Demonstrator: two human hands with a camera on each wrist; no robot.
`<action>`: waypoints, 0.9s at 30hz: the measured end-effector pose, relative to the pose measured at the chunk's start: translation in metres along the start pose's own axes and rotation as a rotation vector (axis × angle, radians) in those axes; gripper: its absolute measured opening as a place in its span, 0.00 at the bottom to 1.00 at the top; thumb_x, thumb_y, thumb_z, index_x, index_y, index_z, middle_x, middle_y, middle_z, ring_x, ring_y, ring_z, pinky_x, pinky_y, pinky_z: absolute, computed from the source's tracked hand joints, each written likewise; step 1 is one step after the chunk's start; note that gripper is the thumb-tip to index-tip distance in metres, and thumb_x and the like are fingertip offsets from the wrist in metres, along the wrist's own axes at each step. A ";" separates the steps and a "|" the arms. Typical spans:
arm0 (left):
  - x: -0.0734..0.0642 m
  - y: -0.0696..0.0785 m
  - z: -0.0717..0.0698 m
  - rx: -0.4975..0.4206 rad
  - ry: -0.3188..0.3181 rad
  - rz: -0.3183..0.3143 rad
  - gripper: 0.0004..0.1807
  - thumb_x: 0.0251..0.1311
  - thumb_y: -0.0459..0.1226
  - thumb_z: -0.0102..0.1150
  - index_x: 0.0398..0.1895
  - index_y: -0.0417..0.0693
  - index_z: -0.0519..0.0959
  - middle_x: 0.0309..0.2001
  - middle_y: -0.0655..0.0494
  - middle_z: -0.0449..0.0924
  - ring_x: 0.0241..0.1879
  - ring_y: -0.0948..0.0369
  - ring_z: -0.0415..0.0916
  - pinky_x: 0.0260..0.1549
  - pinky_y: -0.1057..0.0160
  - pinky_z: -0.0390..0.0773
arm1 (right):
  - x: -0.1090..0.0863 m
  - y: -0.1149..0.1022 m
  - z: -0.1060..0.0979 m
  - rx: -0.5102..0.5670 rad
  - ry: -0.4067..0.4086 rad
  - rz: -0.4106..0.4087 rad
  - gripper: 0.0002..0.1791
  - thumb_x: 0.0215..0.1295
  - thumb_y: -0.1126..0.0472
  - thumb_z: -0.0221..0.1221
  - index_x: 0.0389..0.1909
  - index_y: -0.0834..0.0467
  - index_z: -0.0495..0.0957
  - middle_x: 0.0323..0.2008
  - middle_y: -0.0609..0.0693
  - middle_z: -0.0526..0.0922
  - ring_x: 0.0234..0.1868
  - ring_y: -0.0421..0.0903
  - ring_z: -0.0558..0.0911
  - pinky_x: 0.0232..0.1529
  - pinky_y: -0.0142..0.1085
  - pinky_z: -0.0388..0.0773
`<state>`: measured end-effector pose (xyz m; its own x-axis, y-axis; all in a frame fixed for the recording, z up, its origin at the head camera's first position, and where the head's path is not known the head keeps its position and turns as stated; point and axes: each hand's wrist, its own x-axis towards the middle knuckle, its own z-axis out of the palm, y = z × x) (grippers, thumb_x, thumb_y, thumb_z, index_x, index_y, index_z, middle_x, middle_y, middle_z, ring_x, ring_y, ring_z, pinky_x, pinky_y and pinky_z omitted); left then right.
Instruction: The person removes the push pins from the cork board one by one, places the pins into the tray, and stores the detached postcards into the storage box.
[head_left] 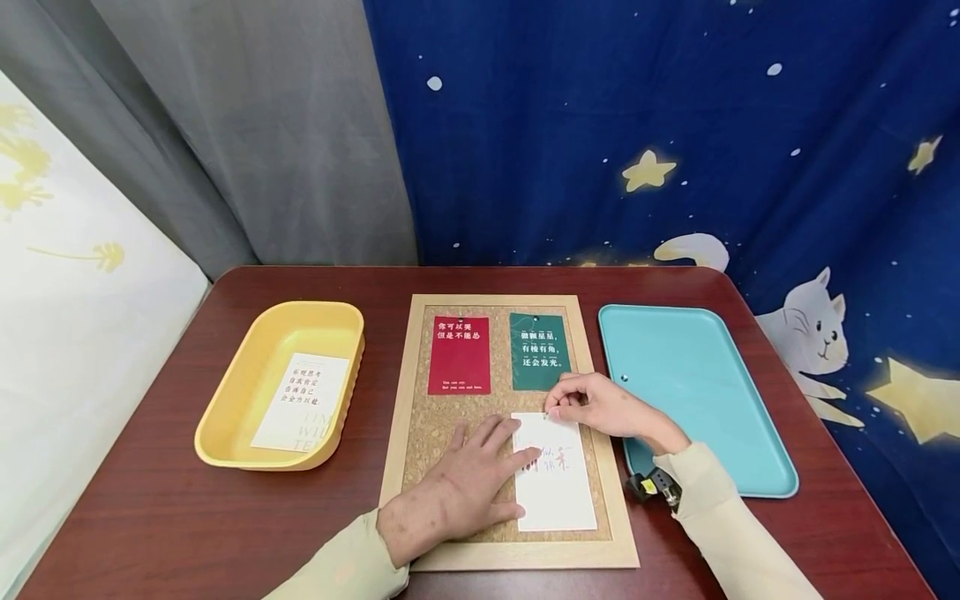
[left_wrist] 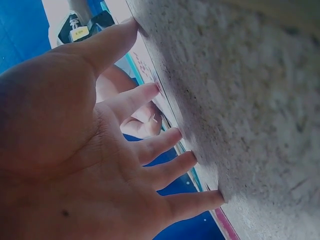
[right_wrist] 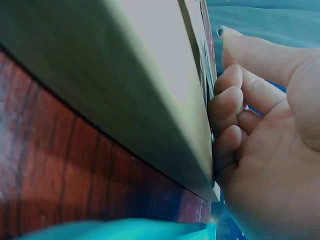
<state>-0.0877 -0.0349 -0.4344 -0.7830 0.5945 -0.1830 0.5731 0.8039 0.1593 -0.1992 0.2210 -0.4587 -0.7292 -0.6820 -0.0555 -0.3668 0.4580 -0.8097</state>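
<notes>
A white card lies on the lower right of a wood-framed cork board. My left hand rests with spread fingers across the cork and the card's left edge; the left wrist view shows the fingers straight. At the card's top edge, my right hand pinches a small thumbtack between thumb and index finger. The tack is mostly hidden in the head view. Above, a red card and a green card hang on the board, each with a tack at its top.
On the left stands a yellow basket with another white card inside. To the right lies a blue tray holding one loose tack, partly beneath my right forearm. Curtains rise behind the dark red table.
</notes>
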 end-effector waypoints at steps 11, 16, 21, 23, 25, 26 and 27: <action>0.000 0.000 0.000 -0.011 0.006 0.001 0.39 0.62 0.61 0.67 0.76 0.73 0.67 0.79 0.54 0.59 0.78 0.52 0.58 0.71 0.33 0.68 | -0.003 -0.004 -0.004 0.024 0.102 0.067 0.06 0.75 0.62 0.61 0.42 0.53 0.87 0.33 0.47 0.81 0.31 0.38 0.74 0.34 0.29 0.74; 0.001 0.000 0.000 -0.009 0.013 0.002 0.39 0.62 0.61 0.67 0.76 0.72 0.67 0.78 0.54 0.60 0.78 0.52 0.58 0.70 0.33 0.69 | -0.005 -0.005 -0.009 0.050 0.146 0.100 0.06 0.74 0.61 0.62 0.41 0.57 0.86 0.31 0.49 0.79 0.30 0.39 0.74 0.34 0.29 0.75; 0.001 0.000 0.001 -0.011 0.016 0.003 0.39 0.62 0.61 0.67 0.76 0.73 0.67 0.78 0.54 0.60 0.77 0.52 0.58 0.71 0.33 0.69 | -0.007 -0.005 -0.013 0.053 0.200 0.111 0.06 0.73 0.61 0.63 0.41 0.59 0.86 0.31 0.51 0.79 0.31 0.40 0.74 0.34 0.30 0.73; 0.000 0.000 0.001 -0.017 0.016 0.004 0.39 0.62 0.61 0.67 0.76 0.73 0.68 0.78 0.54 0.60 0.77 0.52 0.58 0.71 0.33 0.69 | -0.009 -0.004 -0.014 0.055 0.208 0.113 0.06 0.73 0.61 0.63 0.41 0.59 0.86 0.32 0.51 0.79 0.32 0.41 0.74 0.34 0.30 0.73; 0.000 0.000 0.002 -0.021 0.018 0.006 0.39 0.61 0.61 0.68 0.76 0.73 0.68 0.78 0.54 0.60 0.77 0.52 0.58 0.71 0.33 0.68 | -0.009 -0.004 -0.015 0.056 0.216 0.119 0.06 0.73 0.61 0.63 0.42 0.59 0.86 0.33 0.51 0.79 0.32 0.41 0.74 0.35 0.30 0.73; 0.000 -0.001 0.002 -0.021 0.020 0.007 0.39 0.61 0.61 0.68 0.76 0.73 0.68 0.78 0.54 0.60 0.77 0.52 0.59 0.71 0.33 0.69 | -0.010 -0.004 -0.016 0.055 0.220 0.121 0.06 0.73 0.61 0.63 0.42 0.59 0.86 0.33 0.51 0.79 0.33 0.41 0.74 0.35 0.29 0.73; 0.000 -0.001 0.002 -0.020 0.024 0.009 0.39 0.62 0.61 0.68 0.76 0.72 0.68 0.78 0.54 0.60 0.77 0.52 0.59 0.70 0.33 0.69 | -0.010 -0.004 -0.017 0.057 0.227 0.120 0.05 0.73 0.62 0.64 0.42 0.59 0.86 0.33 0.51 0.79 0.33 0.40 0.74 0.35 0.29 0.73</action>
<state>-0.0880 -0.0358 -0.4361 -0.7836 0.6008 -0.1581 0.5753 0.7978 0.1804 -0.2006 0.2360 -0.4449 -0.8786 -0.4769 -0.0258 -0.2416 0.4904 -0.8373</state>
